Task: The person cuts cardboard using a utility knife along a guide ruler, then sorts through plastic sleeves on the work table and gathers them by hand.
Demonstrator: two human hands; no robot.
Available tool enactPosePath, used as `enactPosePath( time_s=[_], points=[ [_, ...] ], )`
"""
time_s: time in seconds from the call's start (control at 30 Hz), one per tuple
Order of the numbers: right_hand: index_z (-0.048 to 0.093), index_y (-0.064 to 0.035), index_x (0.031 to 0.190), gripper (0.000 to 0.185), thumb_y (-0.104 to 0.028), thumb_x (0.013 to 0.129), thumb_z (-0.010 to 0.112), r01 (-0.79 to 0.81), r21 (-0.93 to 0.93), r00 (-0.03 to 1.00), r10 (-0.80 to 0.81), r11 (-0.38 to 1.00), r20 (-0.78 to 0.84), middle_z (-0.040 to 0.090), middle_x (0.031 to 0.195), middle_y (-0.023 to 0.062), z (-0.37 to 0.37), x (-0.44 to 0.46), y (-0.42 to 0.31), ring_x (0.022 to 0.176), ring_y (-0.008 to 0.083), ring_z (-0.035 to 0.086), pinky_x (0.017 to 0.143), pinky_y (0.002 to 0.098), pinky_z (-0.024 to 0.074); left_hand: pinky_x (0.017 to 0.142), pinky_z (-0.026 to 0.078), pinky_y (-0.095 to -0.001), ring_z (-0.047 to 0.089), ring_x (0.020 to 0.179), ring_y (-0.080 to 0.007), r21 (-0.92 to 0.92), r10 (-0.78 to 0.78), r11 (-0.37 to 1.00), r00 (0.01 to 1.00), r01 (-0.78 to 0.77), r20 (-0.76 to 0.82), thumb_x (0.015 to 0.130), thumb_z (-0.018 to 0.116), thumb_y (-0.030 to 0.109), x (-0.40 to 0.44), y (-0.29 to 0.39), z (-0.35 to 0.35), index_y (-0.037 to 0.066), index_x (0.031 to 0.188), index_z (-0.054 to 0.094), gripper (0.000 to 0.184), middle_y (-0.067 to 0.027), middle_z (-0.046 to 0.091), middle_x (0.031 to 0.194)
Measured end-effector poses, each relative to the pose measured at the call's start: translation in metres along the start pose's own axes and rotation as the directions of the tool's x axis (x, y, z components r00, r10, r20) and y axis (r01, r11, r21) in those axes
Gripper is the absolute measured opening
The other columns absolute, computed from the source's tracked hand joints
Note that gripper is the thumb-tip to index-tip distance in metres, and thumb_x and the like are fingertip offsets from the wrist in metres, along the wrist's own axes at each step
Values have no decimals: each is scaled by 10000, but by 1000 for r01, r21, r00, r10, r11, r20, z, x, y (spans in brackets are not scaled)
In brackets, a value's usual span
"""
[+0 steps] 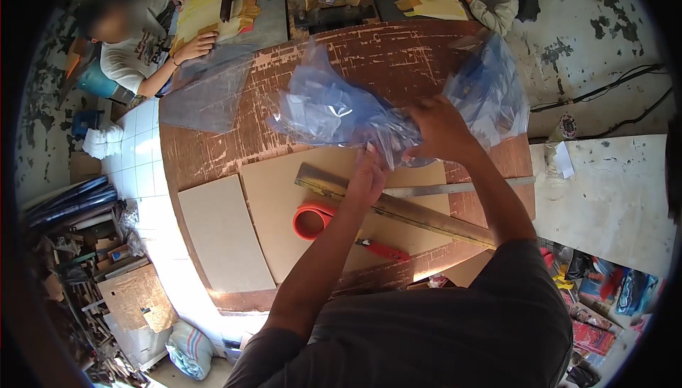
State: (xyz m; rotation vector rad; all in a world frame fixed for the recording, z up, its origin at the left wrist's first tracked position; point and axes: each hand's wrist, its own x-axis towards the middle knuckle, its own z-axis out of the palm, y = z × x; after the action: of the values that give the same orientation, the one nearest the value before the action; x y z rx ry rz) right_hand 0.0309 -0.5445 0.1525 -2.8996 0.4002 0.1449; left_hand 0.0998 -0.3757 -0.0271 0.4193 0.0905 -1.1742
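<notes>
Head: left hand (369, 176), right hand (442, 131); fingers seemingly clamped on one plastic bundle (334, 110).

Bluish film (323, 107) can be seen as crinkled, super glossy plastic, while a smoother clear plastic sheet (211, 97) is laid by the far left corner of the tabletop (202, 154), its brown finish pretty badly scratched up. Matt, smooth-looking cardboard (270, 193) is spread toward the near edge, topped with a kinda shiny orange plastic ring (327, 210) and a dull, metal-looking strip (462, 188).
</notes>
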Motion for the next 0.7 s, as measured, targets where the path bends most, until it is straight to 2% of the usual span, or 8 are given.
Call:
enactPosePath(
  time_s=[0.07, 0.13, 0.3, 0.43, 0.5, 0.57, 0.63, 0.7],
  points=[
    [629, -64, 1288, 901, -458, 528, 909, -32, 55, 997, 36, 998, -74, 697, 1049, 141, 9, -6, 0, 1066, 319, 623, 1014, 429, 406, 1185, 349, -396, 484, 1348, -186, 31, 4, 999, 1000, -4, -6, 1059, 529, 320, 1, 2, 8, 120, 1441, 420, 445, -27, 522, 1441],
    [625, -65, 1290, 903, -459, 530, 910, -56, 39, 997, 58, 998, -42, 699, 1053, 141, 13, -7, -4, 1059, 319, 628, 1015, 427, 404, 1153, 376, -420, 455, 1357, -191, -26, -25, 999, 998, 26, 54, 1059, 544, 272, 4, -1, -2, 236, 1503, 277, 519, -11, 466, 1449],
    [577, -75, 1342, 974, -466, 518, 919, -68, 6, 998, 68, 998, 7, 709, 1070, 149, 21, -6, -7, 1041, 319, 651, 1018, 418, 402, 1144, 389, -420, 455, 1358, -203, -24, -24, 999, 996, 26, 86, 1059, 543, 262, 8, -4, -6, 231, 1527, 235, 561, -34, 449, 1459],
    [515, -97, 1407, 1051, -450, 505, 922, -155, 86, 985, 147, 984, 94, 721, 1046, 151, 19, -13, -24, 1055, 320, 654, 1033, 412, 396, 1132, 403, -430, 455, 1358, -225, 115, -15, 993, 999, 12, 30, 1054, 552, 216, 11, -5, -6, 205, 1526, 231, 571, -52, 458, 1438],
    [504, -106, 1419, 1048, -433, 513, 920, -200, 127, 977, 187, 972, 103, 724, 1034, 153, 23, -16, -29, 1059, 323, 655, 1041, 410, 393, 1130, 410, -435, 460, 1352, -232, 66, -32, 997, 999, 31, 18, 1053, 553, 198, 8, -6, -2, 189, 1522, 251, 557, -59, 469, 1421],
    [535, -125, 1400, 933, -387, 579, 892, -236, 49, 971, 238, 970, -33, 724, 1015, 155, 41, -19, -29, 1039, 314, 664, 1041, 412, 399, 1128, 417, -440, 464, 1345, -239, 13, -56, 998, 998, 56, 13, 1052, 554, 180, 6, -5, 4, 173, 1517, 272, 544, -66, 480, 1404],
    [565, -128, 1366, 847, -362, 612, 871, -256, 33, 960, 258, 966, -111, 726, 1001, 147, 56, -22, -28, 1030, 306, 668, 1033, 413, 404, 1069, 465, -456, 542, 1258, -215, 149, -45, 988, 998, 39, 41, 1038, 542, 144, 8, -1, 1, 143, 1407, 435, 384, -39, 539, 1370],
    [596, -130, 1332, 762, -338, 645, 850, -269, 15, 945, 267, 963, -190, 728, 987, 140, 61, -20, -28, 1021, 298, 672, 1025, 414, 410, 1084, 458, -466, 545, 1254, -216, 101, -47, 994, 999, 46, 2, 1035, 552, 147, 7, -1, 0, 149, 1402, 442, 383, -33, 540, 1366]
  ],
)
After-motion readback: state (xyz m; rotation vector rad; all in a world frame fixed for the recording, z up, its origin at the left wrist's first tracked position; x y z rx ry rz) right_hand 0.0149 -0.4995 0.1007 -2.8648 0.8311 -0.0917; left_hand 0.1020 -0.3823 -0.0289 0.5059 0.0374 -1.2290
